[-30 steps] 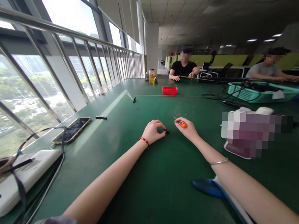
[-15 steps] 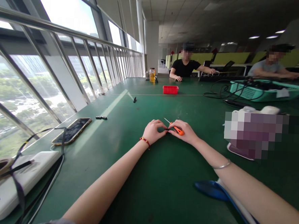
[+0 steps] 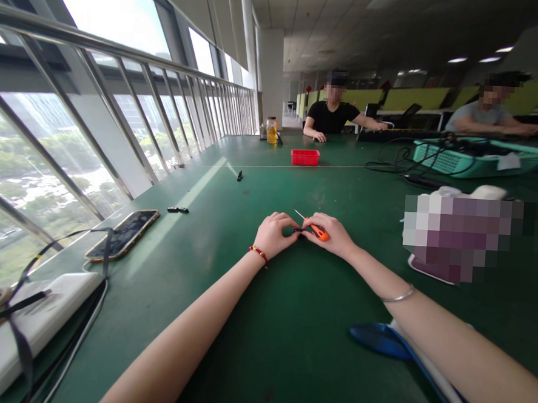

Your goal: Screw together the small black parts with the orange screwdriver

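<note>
My left hand [image 3: 275, 235] is closed, its thumb and forefinger pinching one end of a small black part [image 3: 300, 230]. Close beside it, my right hand [image 3: 329, 232] is closed around an orange-and-black screwdriver [image 3: 319, 232], and its fingertips also meet the black part. The screwdriver's thin metal shaft points up and to the left, away from the black part. What the black part is cannot be made out at this size. Both hands are low over the green tabletop [image 3: 245, 297], with the fingertips nearly touching each other.
Small black pieces [image 3: 178, 210] lie left of my hands, near a phone [image 3: 123, 235]. A white power strip [image 3: 37, 327] and cables are at lower left. Ahead stand a red tray [image 3: 305, 157] and a jar [image 3: 272, 131]; a green basket [image 3: 463, 162] is at right. Two people sit beyond.
The whole view has shifted slightly. My hands keep the same hold on the black part and the screwdriver, with hardly any movement between them.
</note>
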Demonstrator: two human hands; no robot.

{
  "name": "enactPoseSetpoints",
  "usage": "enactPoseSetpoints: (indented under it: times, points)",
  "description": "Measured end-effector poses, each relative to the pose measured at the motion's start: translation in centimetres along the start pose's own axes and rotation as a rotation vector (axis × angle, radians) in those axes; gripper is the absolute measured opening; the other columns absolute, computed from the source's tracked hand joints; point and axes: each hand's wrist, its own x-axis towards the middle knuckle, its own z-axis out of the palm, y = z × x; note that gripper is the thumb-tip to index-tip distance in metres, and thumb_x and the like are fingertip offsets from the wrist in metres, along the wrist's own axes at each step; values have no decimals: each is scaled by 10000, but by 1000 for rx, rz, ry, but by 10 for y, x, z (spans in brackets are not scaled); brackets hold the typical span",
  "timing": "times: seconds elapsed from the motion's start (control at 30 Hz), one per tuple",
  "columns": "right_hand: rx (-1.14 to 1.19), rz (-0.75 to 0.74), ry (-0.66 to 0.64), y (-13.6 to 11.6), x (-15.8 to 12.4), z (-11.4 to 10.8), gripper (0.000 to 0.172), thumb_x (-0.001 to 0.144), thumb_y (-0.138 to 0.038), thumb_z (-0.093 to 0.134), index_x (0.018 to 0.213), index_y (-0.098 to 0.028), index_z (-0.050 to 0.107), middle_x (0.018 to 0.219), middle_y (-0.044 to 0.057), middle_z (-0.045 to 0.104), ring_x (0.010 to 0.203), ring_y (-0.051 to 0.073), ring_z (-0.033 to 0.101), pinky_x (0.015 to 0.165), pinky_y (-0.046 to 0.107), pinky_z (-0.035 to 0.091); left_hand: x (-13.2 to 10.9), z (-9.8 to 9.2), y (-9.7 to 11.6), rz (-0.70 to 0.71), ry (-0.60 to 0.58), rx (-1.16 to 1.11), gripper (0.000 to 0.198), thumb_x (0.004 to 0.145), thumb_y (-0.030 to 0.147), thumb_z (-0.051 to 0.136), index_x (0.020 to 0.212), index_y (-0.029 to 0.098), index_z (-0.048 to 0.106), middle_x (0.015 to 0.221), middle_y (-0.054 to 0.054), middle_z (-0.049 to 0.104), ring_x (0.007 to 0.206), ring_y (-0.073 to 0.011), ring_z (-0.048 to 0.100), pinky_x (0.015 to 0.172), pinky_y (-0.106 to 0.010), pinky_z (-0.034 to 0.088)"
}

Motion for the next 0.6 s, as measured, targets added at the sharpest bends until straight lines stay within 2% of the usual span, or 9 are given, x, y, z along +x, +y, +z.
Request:
enactPoseSetpoints:
  times: [0.1,0.2,0.3,0.4,0.5,0.6]
  points:
    - [9,12,39,1,0,0,88,766,-282,566,831,-234,601,798,21,600,761,167,567,693,281,437,0,-1,1,-4,-6,4,110,748,277,593,790,211,670,851,-14,657,808,-162,567,800,-325,463]
    - [19,106,178,5,1,0,92,775,-295,544,817,-236,601,830,28,626,764,170,585,705,288,448,-1,-2,0,-3,-26,-11,95,735,263,597,774,211,666,887,-11,669,847,-164,581,836,-330,465]
    - [-2,209,272,10,1,-1,108,790,-296,511,785,-236,601,814,27,638,746,173,598,693,288,454,-1,1,-2,18,-114,-47,79,716,255,610,749,211,667,977,-4,677,914,-170,590,875,-333,466]
    - [-12,249,292,13,2,-1,114,788,-293,506,763,-233,600,802,27,646,729,175,601,678,289,458,0,4,-1,6,-182,-72,93,722,249,604,762,210,678,977,-5,686,914,-170,603,870,-324,480]
    - [-17,232,284,13,1,-1,112,785,-290,507,760,-238,603,802,24,650,720,173,599,666,286,457,-2,1,0,-58,-150,-48,97,724,232,597,764,210,683,927,-10,690,869,-164,614,848,-314,496]
    - [-24,220,266,11,1,0,107,781,-286,511,754,-241,604,793,16,650,708,167,594,660,283,456,-11,-15,-8,-169,-81,31,113,731,236,581,765,215,686,906,-14,689,862,-173,615,829,-317,501]
